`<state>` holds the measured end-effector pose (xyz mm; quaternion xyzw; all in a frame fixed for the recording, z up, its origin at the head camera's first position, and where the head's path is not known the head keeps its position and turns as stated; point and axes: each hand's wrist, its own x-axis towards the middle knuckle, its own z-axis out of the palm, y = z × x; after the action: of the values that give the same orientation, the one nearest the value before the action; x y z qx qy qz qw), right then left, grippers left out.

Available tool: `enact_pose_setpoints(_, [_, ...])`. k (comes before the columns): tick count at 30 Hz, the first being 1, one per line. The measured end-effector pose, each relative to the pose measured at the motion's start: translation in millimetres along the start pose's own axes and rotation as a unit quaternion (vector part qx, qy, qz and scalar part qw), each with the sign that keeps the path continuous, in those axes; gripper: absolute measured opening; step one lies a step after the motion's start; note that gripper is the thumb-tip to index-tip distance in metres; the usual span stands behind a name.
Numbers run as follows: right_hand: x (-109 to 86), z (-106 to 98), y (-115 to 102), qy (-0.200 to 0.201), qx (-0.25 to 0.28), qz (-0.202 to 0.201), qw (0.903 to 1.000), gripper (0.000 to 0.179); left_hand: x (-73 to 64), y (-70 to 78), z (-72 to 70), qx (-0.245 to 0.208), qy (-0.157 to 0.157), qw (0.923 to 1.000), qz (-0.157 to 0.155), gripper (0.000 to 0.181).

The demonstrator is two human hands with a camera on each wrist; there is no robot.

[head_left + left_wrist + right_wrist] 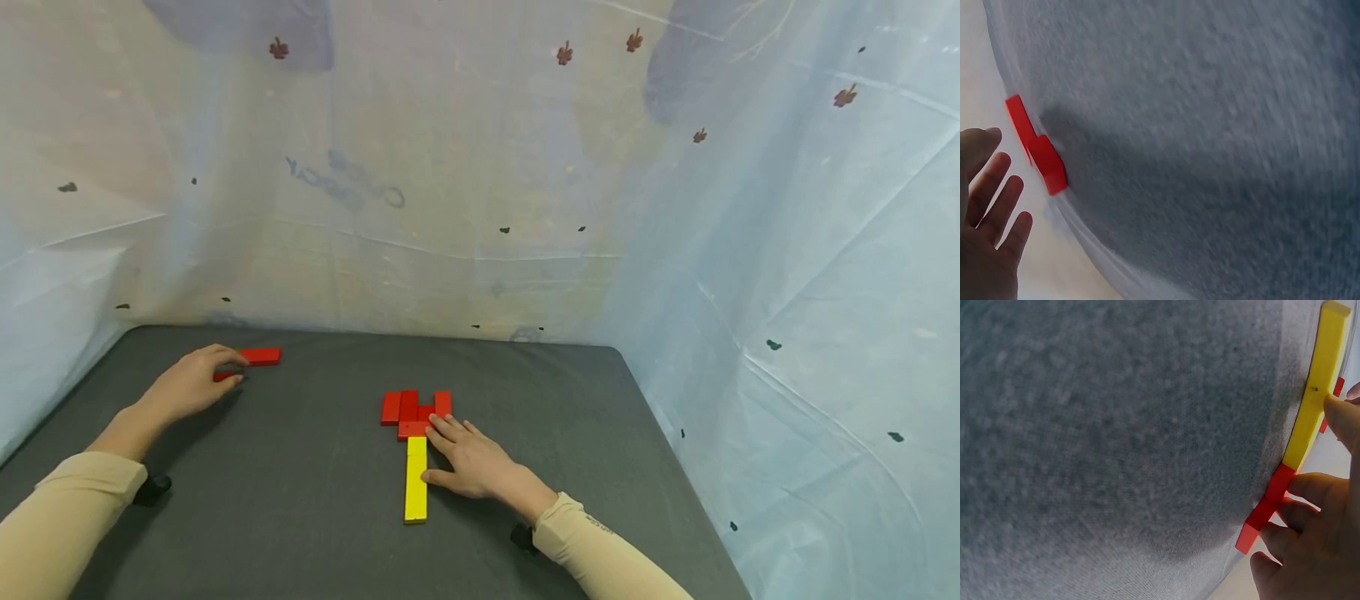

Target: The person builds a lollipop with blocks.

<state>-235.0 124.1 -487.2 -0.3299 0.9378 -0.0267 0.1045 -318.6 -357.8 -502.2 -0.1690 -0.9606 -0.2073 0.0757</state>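
Observation:
At the far left of the cloth my left hand [197, 382] hovers over red blocks [261, 357], thumb and fingers apart. The left wrist view shows its fingers [1000, 203] loosely spread beside two red blocks [1046, 164], one overlapping the other. Near the middle, several flat red blocks [391, 408] lie side by side, with a yellow strip of blocks [416, 483] running from them toward me. My right hand [474, 461] lies with extended fingers at the right of this arrangement. Its fingertips touch the red blocks [1280, 481], and its thumb touches the yellow strip [1315, 394].
A dark grey cloth [315, 483] covers the table. Behind it hangs a pale translucent sheet [435, 167] with small leaf prints, and more sheeting [825, 350] runs along the right side. Dark wrist devices [152, 490] sit under both sleeve cuffs.

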Motion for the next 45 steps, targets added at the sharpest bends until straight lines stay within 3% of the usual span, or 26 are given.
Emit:
enact_pose_setpoints(11, [-0.4, 0, 1, -0.001, -0.002, -0.003, 1.0, 0.078, -6.3, -7.8, -6.9, 0.024, -0.04, 0.9983, -0.037, 0.04])
enact_pose_setpoints(18, [-0.1, 0, 1, -0.001, -0.005, -0.001, 1.0, 0.079, -8.9, -7.7, -7.0, 0.018, -0.047, 0.9976, -0.047, 0.04])
enact_pose_setpoints(32, [-0.7, -1, 0, -0.004, 0.001, 0.005, 1.0, 0.078, -11.1, -6.4, -0.3, 0.006, -0.016, 0.9996, -0.021, 0.034])
enact_pose_setpoints(39, [-0.7, -1, 0, -0.006, 0.003, 0.006, 1.0, 0.078, -9.4, 7.4, 3.6, -0.006, 0.012, 0.9998, -0.016, 0.034])
enact_pose_setpoints(45, [-0.6, -1, 0, -0.004, 0.002, 0.005, 1.0, 0.078, -5.1, 26.4, 7.7, -0.018, 0.048, 0.9986, 0.01, 0.031])
